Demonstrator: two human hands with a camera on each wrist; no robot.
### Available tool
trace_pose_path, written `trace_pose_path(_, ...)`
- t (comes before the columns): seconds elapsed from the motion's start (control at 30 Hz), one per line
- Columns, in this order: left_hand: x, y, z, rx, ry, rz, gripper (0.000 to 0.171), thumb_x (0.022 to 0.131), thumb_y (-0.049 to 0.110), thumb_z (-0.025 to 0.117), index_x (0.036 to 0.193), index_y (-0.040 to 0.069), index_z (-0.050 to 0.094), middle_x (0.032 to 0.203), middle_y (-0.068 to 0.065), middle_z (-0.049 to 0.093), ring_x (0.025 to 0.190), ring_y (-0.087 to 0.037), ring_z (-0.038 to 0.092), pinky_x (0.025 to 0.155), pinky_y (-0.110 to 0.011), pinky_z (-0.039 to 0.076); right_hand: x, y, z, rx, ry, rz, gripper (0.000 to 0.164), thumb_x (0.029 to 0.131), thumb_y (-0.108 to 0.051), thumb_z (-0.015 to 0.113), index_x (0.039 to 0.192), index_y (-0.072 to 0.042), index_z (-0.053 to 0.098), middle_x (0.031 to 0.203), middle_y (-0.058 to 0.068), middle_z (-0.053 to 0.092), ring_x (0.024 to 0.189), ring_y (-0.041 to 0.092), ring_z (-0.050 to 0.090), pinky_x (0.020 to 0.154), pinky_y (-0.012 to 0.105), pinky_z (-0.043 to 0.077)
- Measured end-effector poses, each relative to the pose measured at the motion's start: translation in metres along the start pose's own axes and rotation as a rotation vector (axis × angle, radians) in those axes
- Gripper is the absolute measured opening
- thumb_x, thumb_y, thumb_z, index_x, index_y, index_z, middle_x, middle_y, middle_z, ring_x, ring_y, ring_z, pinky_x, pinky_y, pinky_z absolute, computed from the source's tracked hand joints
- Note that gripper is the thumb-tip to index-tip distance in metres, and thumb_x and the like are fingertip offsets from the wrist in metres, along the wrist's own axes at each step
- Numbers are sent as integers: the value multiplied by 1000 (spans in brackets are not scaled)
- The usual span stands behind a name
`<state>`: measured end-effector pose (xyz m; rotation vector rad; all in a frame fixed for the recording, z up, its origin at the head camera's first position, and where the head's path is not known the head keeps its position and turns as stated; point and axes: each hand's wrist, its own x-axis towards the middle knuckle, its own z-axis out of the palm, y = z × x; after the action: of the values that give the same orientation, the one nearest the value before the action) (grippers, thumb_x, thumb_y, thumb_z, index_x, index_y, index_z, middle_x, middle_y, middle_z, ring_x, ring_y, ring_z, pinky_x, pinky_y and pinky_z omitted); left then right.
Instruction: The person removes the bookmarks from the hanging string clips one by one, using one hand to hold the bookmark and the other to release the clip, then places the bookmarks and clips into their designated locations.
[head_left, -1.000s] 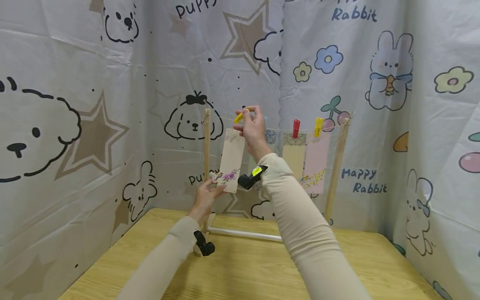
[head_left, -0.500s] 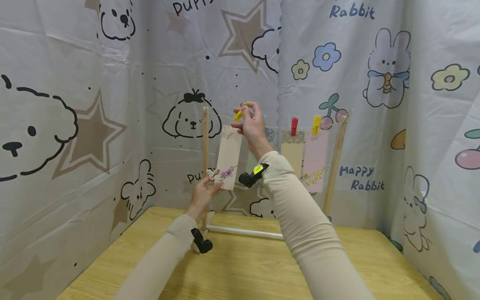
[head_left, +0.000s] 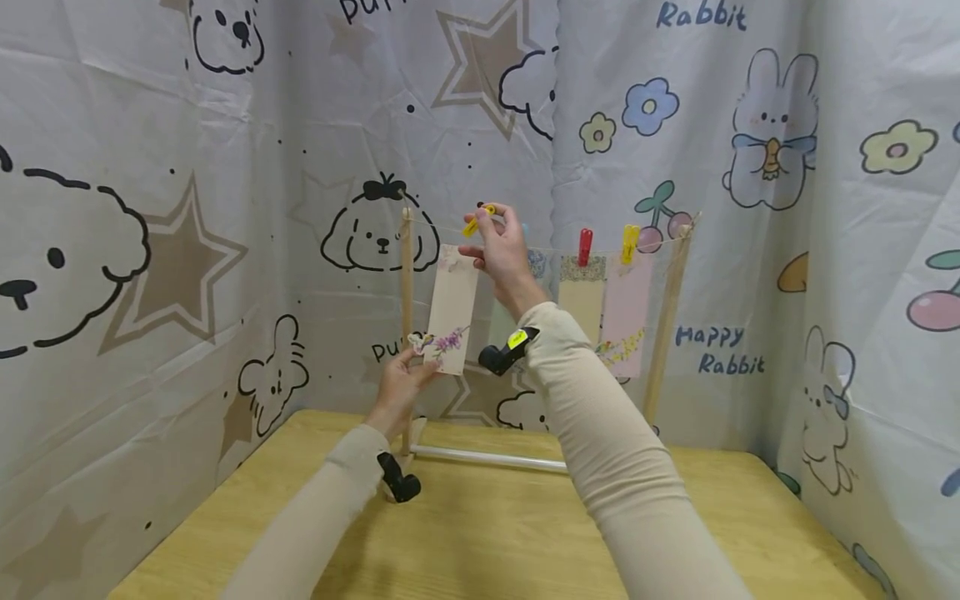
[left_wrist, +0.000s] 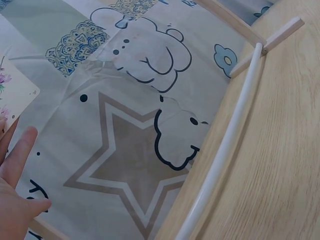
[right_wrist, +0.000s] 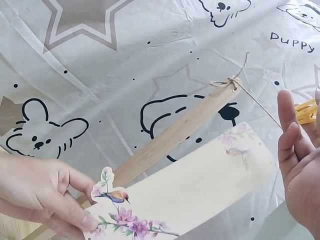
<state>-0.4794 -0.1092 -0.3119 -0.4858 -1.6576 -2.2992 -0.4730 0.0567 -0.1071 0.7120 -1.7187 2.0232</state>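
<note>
My left hand (head_left: 401, 387) pinches the lower left corner of a cream card (head_left: 452, 308) printed with purple blossoms and a bird. The card stands nearly upright, its top edge a little below the string (right_wrist: 260, 105). Above it, my right hand (head_left: 506, 254) pinches a yellow clothespin (head_left: 478, 220) between thumb and fingers, tilted, with its lower end near the string. Whether the clothespin bites the string is hard to tell. In the right wrist view, fingers partly cover the yellow clothespin (right_wrist: 306, 111); the card's (right_wrist: 200, 182) top end lies beside that hand, apart from it.
The string runs between a left wooden post (head_left: 407, 308) and a right wooden post (head_left: 667, 325). A red clothespin (head_left: 585, 247) holds a yellowish card (head_left: 581, 304); another yellow clothespin holds a pink card (head_left: 628, 308). A white rod (head_left: 487, 458) joins the posts low above the table (head_left: 480, 533).
The head view has shifted slightly, moving the scene a little left and up. Both hands keep their holds, and the yellow clothespin has tilted slightly flatter.
</note>
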Motion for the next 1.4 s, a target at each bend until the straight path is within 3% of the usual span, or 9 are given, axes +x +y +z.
trace_pose_path(0.27, 0, 4, 0, -14, 1, 6, 42, 99, -9, 63, 139, -12, 54, 120, -25, 69, 88, -13, 75, 97, -39, 53, -2, -2, 1, 9, -14, -6, 27, 109, -35, 53, 129, -16, 51, 123, 4, 69, 70, 14, 69, 57, 21, 47)
trace_pose_path(0.53, -1, 5, 1, -28, 2, 28, 40, 98, -11, 63, 137, -15, 54, 119, -25, 69, 86, -11, 75, 92, -33, 56, -5, -3, 2, 24, -23, -22, 27, 109, -34, 54, 129, -16, 52, 126, 8, 68, 68, 14, 68, 57, 21, 46)
trace_pose_path(0.7, -2, 5, 0, -17, 1, 10, 42, 99, -10, 63, 139, -12, 54, 126, -26, 66, 89, -12, 75, 97, -37, 54, -7, -2, -1, 36, -23, -3, 27, 109, -33, 55, 129, -16, 52, 130, 11, 67, 67, 13, 68, 56, 21, 47)
trace_pose_path(0.9, -6, 0, -4, 29, 12, 2, 40, 100, -4, 65, 138, -8, 57, 121, -22, 70, 90, -13, 75, 103, -39, 50, -10, 0, -3, 36, -15, -5, 27, 109, -32, 56, 130, -16, 53, 131, 14, 66, 67, 14, 68, 56, 21, 47)
trace_pose_path(1.17, -7, -1, -2, 10, 13, 6, 41, 99, -6, 64, 139, -9, 55, 126, -23, 68, 92, -12, 74, 96, -35, 54, -12, 1, -6, 59, 0, 16, 25, 109, -29, 56, 129, -16, 53, 125, 9, 68, 65, 14, 68, 56, 21, 47)
trace_pose_path(1.4, -9, -1, -2, -1, 10, 16, 43, 99, -7, 64, 141, -9, 55, 132, -24, 64, 92, -12, 74, 94, -32, 55, -14, 1, -9, 62, -18, 30, 33, 108, -30, 57, 135, -12, 52, 125, 7, 68, 65, 14, 67, 57, 22, 47)
